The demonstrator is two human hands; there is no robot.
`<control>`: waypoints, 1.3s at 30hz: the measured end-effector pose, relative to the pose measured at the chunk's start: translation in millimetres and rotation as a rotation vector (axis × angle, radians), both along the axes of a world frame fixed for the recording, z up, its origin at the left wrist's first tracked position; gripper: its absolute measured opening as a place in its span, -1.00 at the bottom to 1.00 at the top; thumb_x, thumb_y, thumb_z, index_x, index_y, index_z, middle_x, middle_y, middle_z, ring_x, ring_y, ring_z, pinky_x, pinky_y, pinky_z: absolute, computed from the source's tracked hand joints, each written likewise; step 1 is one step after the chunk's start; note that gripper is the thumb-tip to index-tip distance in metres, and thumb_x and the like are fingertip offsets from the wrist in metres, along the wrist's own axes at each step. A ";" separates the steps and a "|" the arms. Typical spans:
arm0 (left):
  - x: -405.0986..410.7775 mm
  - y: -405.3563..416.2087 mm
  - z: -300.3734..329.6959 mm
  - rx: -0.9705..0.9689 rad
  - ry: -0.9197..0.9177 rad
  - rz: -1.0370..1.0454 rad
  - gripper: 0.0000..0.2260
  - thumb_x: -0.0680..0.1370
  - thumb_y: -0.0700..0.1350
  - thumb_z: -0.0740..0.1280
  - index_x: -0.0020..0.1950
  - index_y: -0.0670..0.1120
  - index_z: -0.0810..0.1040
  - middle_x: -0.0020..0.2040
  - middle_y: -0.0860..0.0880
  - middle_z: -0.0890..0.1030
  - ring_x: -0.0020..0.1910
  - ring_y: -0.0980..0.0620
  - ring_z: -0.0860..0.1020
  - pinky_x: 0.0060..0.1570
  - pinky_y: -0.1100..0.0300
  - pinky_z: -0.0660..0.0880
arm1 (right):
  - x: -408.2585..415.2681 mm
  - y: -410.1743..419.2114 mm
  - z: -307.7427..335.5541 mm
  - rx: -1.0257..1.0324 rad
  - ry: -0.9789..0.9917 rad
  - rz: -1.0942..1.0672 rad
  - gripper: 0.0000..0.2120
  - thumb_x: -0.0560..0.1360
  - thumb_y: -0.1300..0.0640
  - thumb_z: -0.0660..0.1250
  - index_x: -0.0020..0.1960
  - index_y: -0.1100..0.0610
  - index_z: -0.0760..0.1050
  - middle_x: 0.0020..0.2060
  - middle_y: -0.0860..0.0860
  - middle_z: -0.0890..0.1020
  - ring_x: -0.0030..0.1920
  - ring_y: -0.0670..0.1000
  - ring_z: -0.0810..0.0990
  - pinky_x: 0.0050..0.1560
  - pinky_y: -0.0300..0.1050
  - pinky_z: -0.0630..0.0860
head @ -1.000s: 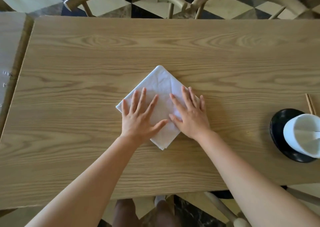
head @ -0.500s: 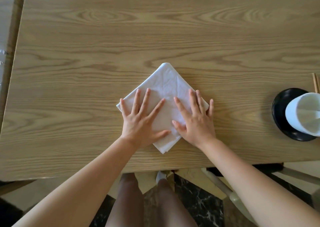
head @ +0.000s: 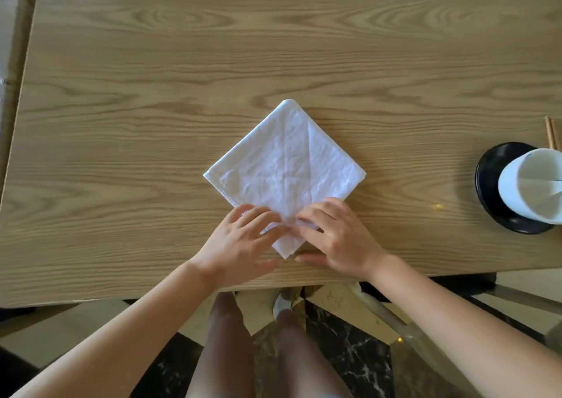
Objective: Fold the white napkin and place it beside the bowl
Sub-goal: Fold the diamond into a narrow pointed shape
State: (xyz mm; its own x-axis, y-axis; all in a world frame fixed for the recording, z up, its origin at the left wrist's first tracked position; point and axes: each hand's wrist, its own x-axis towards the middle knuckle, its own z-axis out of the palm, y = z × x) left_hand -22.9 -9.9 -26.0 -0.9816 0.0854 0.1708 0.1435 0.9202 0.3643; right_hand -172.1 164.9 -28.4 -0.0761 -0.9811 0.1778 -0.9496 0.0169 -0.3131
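The white napkin [head: 286, 166] lies folded into a diamond on the middle of the wooden table [head: 152, 93]. My left hand [head: 240, 245] and my right hand [head: 337, 239] meet at its near corner. Their curled fingertips sit on the cloth and pinch its layers, and the thumbs lie on the wood either side of the tip. The white bowl [head: 532, 184] stands on a black saucer [head: 489, 191] at the right edge, well apart from the napkin and partly cut off by the frame.
Wooden chopsticks [head: 551, 136] lie just behind the bowl. The table's near edge runs right below my wrists, with my legs and a dark marble floor [head: 349, 352] under it. Another table edge [head: 12, 48] shows at far left.
Both hands have slid from lying flat on the middle of the napkin back to its near corner, and the fingers have curled. The view has tilted down and closer.
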 end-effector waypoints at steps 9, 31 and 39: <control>-11.5 -18.0 8.2 -0.037 0.074 -0.156 -0.84 0.50 -0.11 0.34 -0.06 -0.17 0.64 -0.09 -0.09 0.65 -0.11 -0.08 0.62 -0.26 0.08 0.56 | -17.4 -5.4 4.6 -0.058 0.101 0.140 -0.87 0.50 0.32 0.29 0.00 0.25 0.58 -0.08 0.12 0.64 -0.04 0.09 0.60 -0.04 -0.04 0.55; -3.4 -26.8 26.2 0.340 -0.037 0.320 -0.82 0.49 -0.07 0.26 0.03 -0.08 0.55 -0.17 0.04 0.63 -0.19 0.14 0.52 -0.19 0.21 0.48 | -3.1 2.3 23.4 -0.121 -0.407 -0.401 -0.84 0.48 0.17 0.30 -0.07 0.25 0.59 -0.24 0.05 0.64 -0.20 -0.02 0.59 -0.16 -0.13 0.54; -47.5 -30.0 47.9 0.382 0.135 0.587 -0.87 0.44 -0.25 0.40 -0.03 -0.17 0.65 -0.23 0.08 0.55 -0.26 0.16 0.45 -0.14 0.45 0.37 | -17.2 -30.0 41.6 -0.261 -0.581 -0.763 -0.91 0.43 0.16 0.37 -0.15 0.20 0.56 -0.27 -0.03 0.58 -0.26 -0.10 0.51 -0.22 -0.36 0.43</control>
